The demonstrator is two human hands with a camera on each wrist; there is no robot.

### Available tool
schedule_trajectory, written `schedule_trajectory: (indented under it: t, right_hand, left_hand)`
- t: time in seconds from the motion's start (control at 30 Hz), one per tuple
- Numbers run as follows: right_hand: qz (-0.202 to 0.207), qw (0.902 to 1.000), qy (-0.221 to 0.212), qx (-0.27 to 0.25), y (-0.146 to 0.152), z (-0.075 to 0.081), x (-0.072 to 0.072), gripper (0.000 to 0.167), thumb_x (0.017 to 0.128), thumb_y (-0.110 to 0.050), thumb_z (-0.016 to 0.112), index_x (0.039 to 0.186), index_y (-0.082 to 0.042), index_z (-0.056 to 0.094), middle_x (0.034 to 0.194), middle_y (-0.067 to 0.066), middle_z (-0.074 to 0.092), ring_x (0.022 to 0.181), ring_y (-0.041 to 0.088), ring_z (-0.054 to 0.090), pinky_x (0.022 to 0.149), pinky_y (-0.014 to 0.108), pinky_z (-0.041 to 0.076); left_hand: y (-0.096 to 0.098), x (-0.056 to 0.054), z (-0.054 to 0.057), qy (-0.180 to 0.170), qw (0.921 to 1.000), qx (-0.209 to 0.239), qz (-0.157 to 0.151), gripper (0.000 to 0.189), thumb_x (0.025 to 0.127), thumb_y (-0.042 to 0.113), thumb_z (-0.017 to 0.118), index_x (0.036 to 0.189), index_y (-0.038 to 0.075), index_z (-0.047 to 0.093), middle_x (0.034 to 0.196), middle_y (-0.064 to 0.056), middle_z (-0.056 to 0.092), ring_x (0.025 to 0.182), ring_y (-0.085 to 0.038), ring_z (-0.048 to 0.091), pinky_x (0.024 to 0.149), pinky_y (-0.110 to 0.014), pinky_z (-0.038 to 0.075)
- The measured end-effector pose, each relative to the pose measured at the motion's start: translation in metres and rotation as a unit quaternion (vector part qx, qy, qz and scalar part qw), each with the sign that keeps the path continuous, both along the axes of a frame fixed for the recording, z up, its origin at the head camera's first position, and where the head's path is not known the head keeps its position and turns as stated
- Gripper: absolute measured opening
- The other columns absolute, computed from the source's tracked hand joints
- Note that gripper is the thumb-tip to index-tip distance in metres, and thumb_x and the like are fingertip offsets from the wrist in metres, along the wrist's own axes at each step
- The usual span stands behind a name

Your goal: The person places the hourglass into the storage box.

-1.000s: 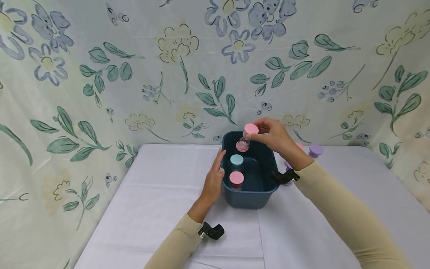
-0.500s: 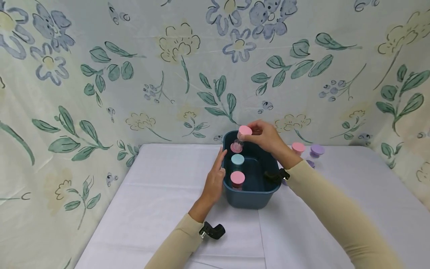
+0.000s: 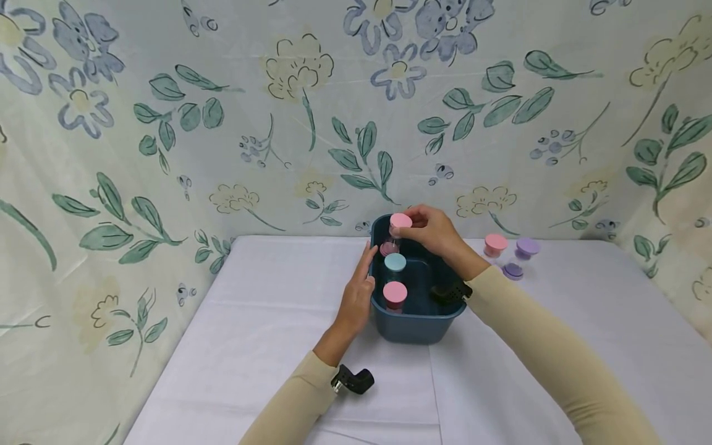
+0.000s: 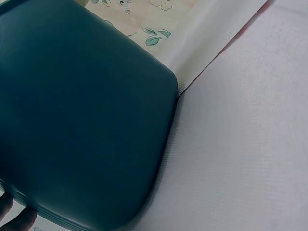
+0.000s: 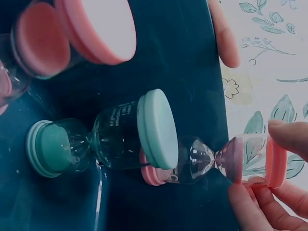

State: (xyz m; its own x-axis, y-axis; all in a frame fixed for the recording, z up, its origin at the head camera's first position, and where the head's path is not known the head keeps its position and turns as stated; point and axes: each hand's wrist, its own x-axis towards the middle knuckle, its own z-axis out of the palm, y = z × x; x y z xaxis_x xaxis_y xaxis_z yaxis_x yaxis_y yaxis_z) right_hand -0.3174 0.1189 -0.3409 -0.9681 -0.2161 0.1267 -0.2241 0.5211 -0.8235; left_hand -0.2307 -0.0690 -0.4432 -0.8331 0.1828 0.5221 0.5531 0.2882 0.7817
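Observation:
My right hand (image 3: pixel 436 233) pinches a pink-capped sand timer (image 3: pixel 400 221) by its upper end, over the back left corner of a dark teal bin (image 3: pixel 414 329). Its lower cap is inside the bin, just behind a mint-capped sand timer (image 3: pixel 395 263); in the right wrist view, thumb and fingers hold the pink cap (image 5: pixel 276 164). Another pink sand timer (image 3: pixel 395 293) stands nearer the bin's front. My left hand (image 3: pixel 356 301) lies with fairly straight fingers against the bin's left side; the left wrist view shows only fingertips (image 4: pixel 21 221) at the bin wall.
Right of the bin, on the white cloth (image 3: pixel 267 321), stand a pink sand timer (image 3: pixel 495 245) and a purple-capped one (image 3: pixel 526 248). A lower purple cap (image 3: pixel 513 271) shows in front of them. A floral cloth (image 3: pixel 300 154) hangs directly behind the table.
My right hand has moved left and down, bringing the pink sand timer into the bin's back left corner. The timers on the right have come into fuller view. The left hand stays put.

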Motion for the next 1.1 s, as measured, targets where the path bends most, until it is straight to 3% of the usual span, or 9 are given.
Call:
schedule_trajectory:
  t: [0.23, 0.7, 1.1]
  right_hand:
    - [-0.009, 0.9999, -0.011, 0.003, 0.001, -0.001, -0.003, 0.053, 0.083, -0.032, 0.075, 0.126, -0.006, 0.057, 0.122, 0.016, 0.061, 0.107, 0.03, 0.058, 0.095, 0.045, 0.049]
    - [-0.021, 0.999, -0.04, 0.002, 0.005, -0.007, -0.008, 0.051, 0.083, -0.031, 0.075, 0.124, -0.006, 0.058, 0.12, 0.015, 0.061, 0.105, 0.03, 0.058, 0.095, 0.043, 0.049]
    - [0.005, 0.9981, -0.051, 0.032, 0.004, -0.011, -0.008, 0.047, 0.082, -0.028, 0.077, 0.121, -0.007, 0.06, 0.118, 0.014, 0.064, 0.105, 0.029, 0.06, 0.094, 0.044, 0.05]
  left_hand:
    - [0.0, 0.0, 0.002, 0.0, 1.0, 0.002, 0.0, 0.055, 0.101, 0.029, 0.021, 0.154, 0.013, 0.023, 0.162, -0.006, 0.012, 0.147, -0.018, 0.013, 0.114, -0.052, 0.019]
    - [0.001, -0.001, 0.003, -0.002, 1.0, -0.003, 0.003, 0.055, 0.101, 0.029, 0.021, 0.154, 0.016, 0.022, 0.162, -0.002, 0.012, 0.147, -0.018, 0.013, 0.114, -0.054, 0.019]
    - [0.001, 0.001, 0.003, -0.001, 1.0, 0.006, -0.003, 0.055, 0.1, 0.025, 0.023, 0.154, 0.013, 0.023, 0.162, -0.003, 0.012, 0.147, -0.019, 0.013, 0.114, -0.054, 0.019]
